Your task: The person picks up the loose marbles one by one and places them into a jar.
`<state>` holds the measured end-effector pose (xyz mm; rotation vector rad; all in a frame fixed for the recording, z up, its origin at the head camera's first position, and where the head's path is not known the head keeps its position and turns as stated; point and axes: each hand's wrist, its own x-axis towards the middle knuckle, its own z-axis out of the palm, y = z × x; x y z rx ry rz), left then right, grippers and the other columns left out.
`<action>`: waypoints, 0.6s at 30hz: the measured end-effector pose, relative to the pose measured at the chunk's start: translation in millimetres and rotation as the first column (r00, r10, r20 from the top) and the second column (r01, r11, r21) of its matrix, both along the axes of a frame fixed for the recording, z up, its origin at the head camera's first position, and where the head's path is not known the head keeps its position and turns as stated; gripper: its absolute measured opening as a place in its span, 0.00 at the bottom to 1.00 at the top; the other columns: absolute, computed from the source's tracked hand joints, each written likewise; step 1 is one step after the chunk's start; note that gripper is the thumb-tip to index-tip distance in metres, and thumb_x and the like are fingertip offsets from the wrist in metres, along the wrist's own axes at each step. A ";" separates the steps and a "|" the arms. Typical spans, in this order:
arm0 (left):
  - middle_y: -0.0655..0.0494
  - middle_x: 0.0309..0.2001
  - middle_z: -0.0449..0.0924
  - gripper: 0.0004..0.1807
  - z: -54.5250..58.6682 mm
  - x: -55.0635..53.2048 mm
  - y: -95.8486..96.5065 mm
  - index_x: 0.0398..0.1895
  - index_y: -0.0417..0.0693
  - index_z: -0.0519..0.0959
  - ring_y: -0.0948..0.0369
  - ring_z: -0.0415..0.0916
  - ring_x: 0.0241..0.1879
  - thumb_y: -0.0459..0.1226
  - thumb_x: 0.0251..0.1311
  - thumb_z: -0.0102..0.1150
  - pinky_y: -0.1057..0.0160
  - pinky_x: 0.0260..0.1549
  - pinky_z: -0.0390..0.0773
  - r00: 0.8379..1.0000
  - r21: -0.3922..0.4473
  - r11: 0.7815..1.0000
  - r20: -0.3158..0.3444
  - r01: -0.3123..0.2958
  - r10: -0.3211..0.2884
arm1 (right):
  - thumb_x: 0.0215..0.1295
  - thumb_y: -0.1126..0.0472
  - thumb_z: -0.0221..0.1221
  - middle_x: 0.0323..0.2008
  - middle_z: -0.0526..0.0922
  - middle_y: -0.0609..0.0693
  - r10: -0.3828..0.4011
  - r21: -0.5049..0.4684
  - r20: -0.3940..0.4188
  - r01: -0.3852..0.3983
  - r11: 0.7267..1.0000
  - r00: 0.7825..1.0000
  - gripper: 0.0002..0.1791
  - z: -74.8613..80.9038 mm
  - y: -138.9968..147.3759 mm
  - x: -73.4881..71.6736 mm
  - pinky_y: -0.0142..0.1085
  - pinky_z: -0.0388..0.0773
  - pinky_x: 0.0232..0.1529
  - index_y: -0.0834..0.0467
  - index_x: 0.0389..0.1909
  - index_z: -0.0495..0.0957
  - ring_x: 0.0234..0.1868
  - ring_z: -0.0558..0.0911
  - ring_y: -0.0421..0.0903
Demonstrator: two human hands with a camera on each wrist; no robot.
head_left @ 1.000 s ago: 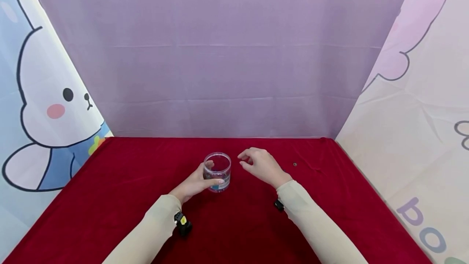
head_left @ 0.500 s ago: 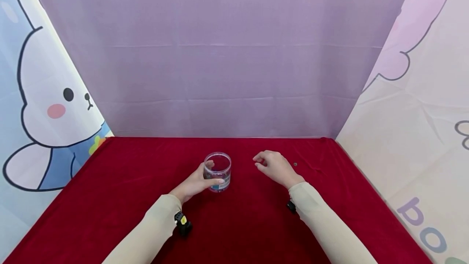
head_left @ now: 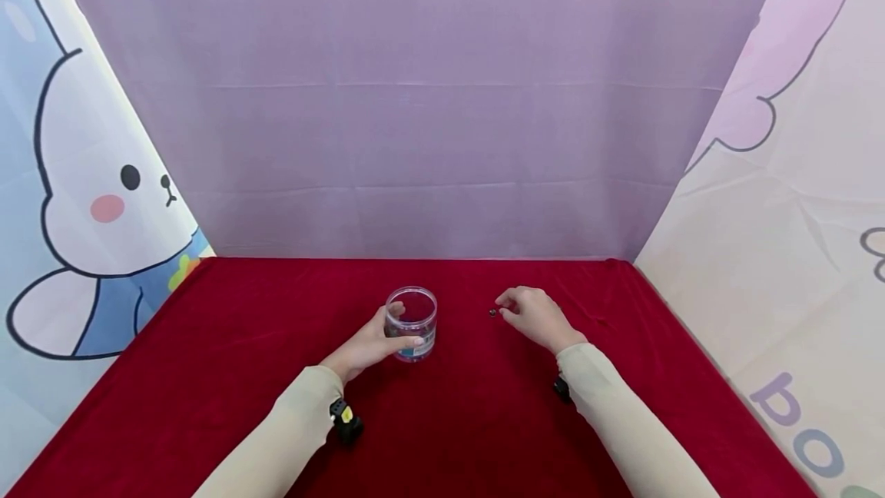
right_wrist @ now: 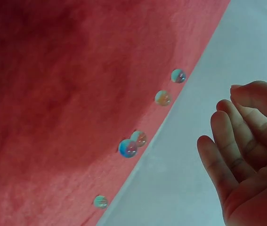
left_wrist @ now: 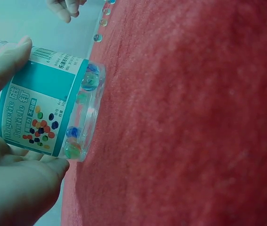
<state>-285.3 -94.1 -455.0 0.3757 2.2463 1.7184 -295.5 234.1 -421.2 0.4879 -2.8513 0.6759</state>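
Jar (left_wrist: 44,87) stands on red cloth (head_left: 442,425) before lilac drape (head_left: 429,114), left hand (head_left: 368,346) gripping it, right hand (head_left: 538,317) relaxed, empty.

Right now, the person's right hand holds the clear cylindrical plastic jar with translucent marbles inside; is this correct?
Wrong side: the left hand holds the clear plastic jar, as the head view shows. The translucent marbles are indeed inside.

Straight ahead of me rises a creased lilac backdrop (head_left: 442,114) beyond the red cloth (head_left: 442,421), with a white cartoon animal (head_left: 97,141) on the left-hand panel (head_left: 31,406) and a purple letter (head_left: 770,388) low on the pale right-hand panel (head_left: 774,267)!
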 end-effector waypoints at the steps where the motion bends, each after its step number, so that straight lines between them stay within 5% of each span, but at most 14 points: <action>1: 0.46 0.74 0.56 0.52 0.1 0.3 -0.1 0.77 0.45 0.52 0.46 0.59 0.69 0.48 0.57 0.73 0.39 0.63 0.66 1.000 0.001 1.000 0.002 0.000 0.000 | 0.64 0.64 0.67 0.40 0.84 0.46 -0.005 0.000 0.005 0.005 1.000 1.000 0.11 -0.7 0.6 -0.6 0.37 0.80 0.37 0.58 0.46 0.85 0.38 0.81 0.43; 18: 0.46 0.75 0.55 0.52 -2.3 -0.1 -0.9 0.78 0.45 0.51 0.46 0.58 0.69 0.49 0.57 0.72 0.39 0.62 0.66 1.000 -0.008 1.000 -0.003 0.012 -0.012 | 0.62 0.62 0.69 0.39 0.85 0.49 -0.097 0.059 0.055 0.094 0.994 0.994 0.11 -16.5 9.2 -12.5 0.42 0.82 0.41 0.58 0.45 0.86 0.39 0.83 0.46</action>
